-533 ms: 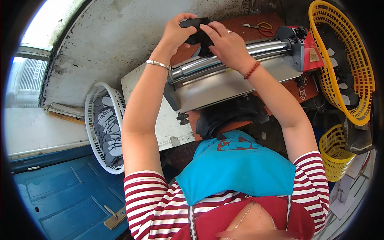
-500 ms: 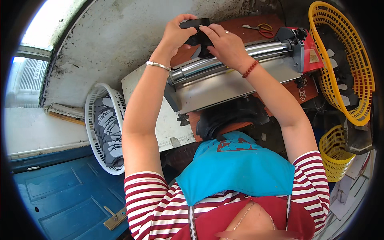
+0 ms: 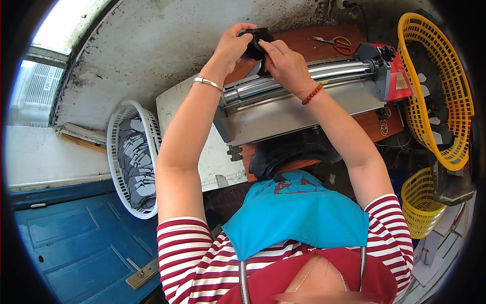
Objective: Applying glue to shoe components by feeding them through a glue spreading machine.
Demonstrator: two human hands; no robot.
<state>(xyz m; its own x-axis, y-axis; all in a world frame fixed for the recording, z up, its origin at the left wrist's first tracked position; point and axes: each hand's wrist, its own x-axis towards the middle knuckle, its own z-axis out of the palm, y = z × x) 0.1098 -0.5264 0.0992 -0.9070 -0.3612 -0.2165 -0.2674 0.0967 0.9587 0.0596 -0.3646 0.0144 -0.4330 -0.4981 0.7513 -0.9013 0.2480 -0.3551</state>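
Note:
Both hands are raised beyond the roller machine [image 3: 298, 83], over the far end of the wooden table. A small black piece [image 3: 256, 44], seemingly soft sheet material, is between them; its exact kind does not show. My left hand [image 3: 234, 48] grips its left side, thumb on top and fingers behind. With thumb and fingers pinched, my right hand [image 3: 288, 66] holds its right side. Under my right wrist run the machine's shiny metal rollers, with a flat metal plate on the near side. Black sheet pieces [image 3: 288, 152] lie in a pile below that plate.
Orange-handled scissors [image 3: 340, 44] lie on the reddish-brown table [image 3: 298, 38] at the back. A white basket [image 3: 154, 137] of grey cut pieces stands left. On the right are a large yellow basket [image 3: 405, 66] with dark and pale pieces and a smaller yellow basket [image 3: 420, 207].
The black piece has been turned and bunched more compactly between my hands. My right hand has shifted slightly down in the picture. The whole view has tilted a little.

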